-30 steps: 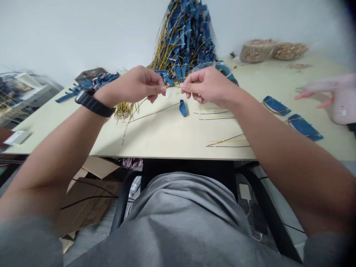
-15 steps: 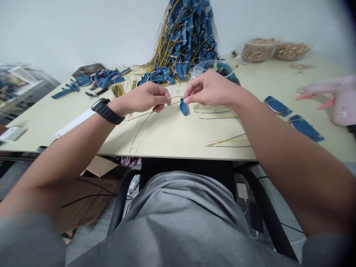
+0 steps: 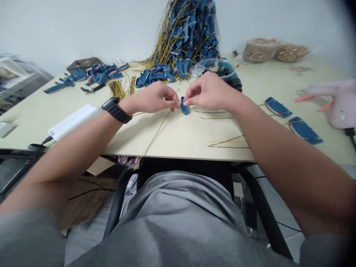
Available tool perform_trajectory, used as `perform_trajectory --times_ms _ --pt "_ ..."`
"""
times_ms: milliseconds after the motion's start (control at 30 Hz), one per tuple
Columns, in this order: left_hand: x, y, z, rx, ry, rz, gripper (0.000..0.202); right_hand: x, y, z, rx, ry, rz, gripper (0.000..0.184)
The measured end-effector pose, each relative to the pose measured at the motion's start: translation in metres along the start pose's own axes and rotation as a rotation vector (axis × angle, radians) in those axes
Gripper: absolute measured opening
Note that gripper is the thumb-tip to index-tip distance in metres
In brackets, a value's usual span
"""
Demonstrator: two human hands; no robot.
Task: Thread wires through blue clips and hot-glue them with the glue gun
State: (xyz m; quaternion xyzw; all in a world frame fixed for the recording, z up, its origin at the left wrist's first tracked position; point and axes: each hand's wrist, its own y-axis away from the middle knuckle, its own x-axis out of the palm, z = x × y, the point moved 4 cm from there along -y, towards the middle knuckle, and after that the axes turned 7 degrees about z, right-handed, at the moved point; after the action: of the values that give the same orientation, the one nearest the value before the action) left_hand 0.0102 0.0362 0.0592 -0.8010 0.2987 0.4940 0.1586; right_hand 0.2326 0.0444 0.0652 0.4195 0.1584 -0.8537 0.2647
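My left hand [image 3: 160, 98] is pinched on a thin yellow-and-black wire [image 3: 156, 134], whose free end trails down past the table's front edge. Fingertip to fingertip with it, my right hand [image 3: 207, 92] grips a small blue piece [image 3: 184, 108] by its upper end. This piece hangs just over the table, and the wire meets it between the two hands; the exact joint is hidden by my fingers. Two larger blue pieces with wires, an upper one [image 3: 278, 107] and a lower one [image 3: 306, 130], lie beyond my right forearm.
A tall heap of blue pieces and yellow wires [image 3: 191, 33] leans on the wall. Near it stand a clear round tub [image 3: 214, 66] and bags of brown bits [image 3: 258, 50]. A pink glue gun [image 3: 338, 100] lies right, a white power strip [image 3: 72, 120] and cutters [image 3: 91, 89] left.
My left hand has moved right along the wire, up to my right hand. The wire's trailing end has swung right and toward me. The view has shifted slightly.
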Motion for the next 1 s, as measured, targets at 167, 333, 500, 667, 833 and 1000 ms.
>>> perform_trajectory --times_ms 167,333,500,667,833,1000 --pt "-0.003 -0.015 0.007 0.091 -0.043 0.091 0.03 0.001 -0.002 -0.005 -0.023 0.027 0.002 0.014" --pt "-0.002 -0.02 0.017 0.122 -0.015 0.098 0.023 0.0 -0.004 -0.008 -0.026 0.04 -0.007 0.01" --pt "0.002 -0.019 0.021 0.128 0.037 0.089 0.02 -0.006 -0.002 0.001 -0.003 0.072 0.04 0.025" --pt "0.003 -0.015 0.02 0.083 0.07 0.022 0.031 -0.016 0.007 0.013 0.018 0.098 0.007 0.015" --pt "0.017 -0.007 0.017 0.091 0.019 -0.204 0.088 -0.014 0.018 0.007 0.064 0.045 -0.052 0.014" --pt "0.033 -0.006 0.015 0.015 -0.047 -0.215 0.102 -0.002 0.021 -0.009 0.08 0.015 -0.074 0.011"
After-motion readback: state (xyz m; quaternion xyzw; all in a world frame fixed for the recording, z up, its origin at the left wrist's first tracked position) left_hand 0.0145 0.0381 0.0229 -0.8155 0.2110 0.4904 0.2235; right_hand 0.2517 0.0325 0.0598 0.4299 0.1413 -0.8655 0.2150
